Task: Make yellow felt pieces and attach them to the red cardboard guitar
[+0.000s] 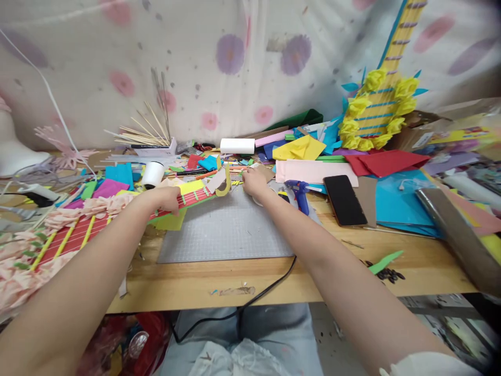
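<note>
Clamped left hand (168,200) on neck of red, pink-petalled guitar (75,239) — had it across left side of table (176,287), with headstock (224,188) over grey mat (230,230). Had right hand (253,181) toward mat's far side — couldn't tell whether apart or together. Saw blue glue gun (300,196) and black phone (345,200) farther right.

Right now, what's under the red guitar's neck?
Below the red neck, held by the left hand, a yellow sheet and the gray mat peek out. The part directly beneath is covered, so I can't tell.
</note>
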Demonstrator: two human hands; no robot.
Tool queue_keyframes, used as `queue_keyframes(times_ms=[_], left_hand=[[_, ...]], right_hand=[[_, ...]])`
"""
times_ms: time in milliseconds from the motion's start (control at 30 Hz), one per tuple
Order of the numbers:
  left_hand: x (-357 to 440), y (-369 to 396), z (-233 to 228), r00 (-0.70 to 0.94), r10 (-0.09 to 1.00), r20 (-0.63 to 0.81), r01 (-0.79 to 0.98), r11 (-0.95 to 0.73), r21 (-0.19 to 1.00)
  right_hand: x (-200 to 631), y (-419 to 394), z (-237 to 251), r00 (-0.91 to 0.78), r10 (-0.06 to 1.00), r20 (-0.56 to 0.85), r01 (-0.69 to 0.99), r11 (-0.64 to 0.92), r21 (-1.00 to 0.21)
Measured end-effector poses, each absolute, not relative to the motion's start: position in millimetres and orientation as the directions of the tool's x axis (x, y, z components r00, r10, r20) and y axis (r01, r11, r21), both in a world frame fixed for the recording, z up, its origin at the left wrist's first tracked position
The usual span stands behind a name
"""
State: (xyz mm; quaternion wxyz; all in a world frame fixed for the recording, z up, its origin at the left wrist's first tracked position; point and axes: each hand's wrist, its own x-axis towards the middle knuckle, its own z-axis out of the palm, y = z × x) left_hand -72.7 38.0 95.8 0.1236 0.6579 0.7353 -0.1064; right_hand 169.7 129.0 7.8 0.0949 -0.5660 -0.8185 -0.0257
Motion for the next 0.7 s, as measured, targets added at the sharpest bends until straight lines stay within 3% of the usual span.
queue_keyframes(times_ms=[100,367,500,600,700], left_hand=[[-70,32,97,-0.126,0.868,-0.480,0.991,0.083,-0.109],[-52,25,91,-0.121,0.827,-0.549,0.982,0.020,-0.187],[-45,25,92,-0.110,0.923,-0.368,0.991,0.074,-0.111],[-36,24,84,-0.027,0.989,-0.145,0.995,0.040,0.087],[-26,23,64,0.078,0.997,0.019,0.965,-0.080,0.248]], right_hand=[[168,132,9,-0.373,0.911,0.177,0.923,0.384,-0.029],[163,127,18,-0.447,0.890,0.093,0.895,0.444,0.054],[166,122,32,-0.342,0.939,0.022,0.940,0.342,0.024],[179,115,43,-0.243,0.968,-0.057,0.970,0.241,-0.030],[200,102,47,-0.250,0.950,-0.185,0.949,0.203,-0.242]])
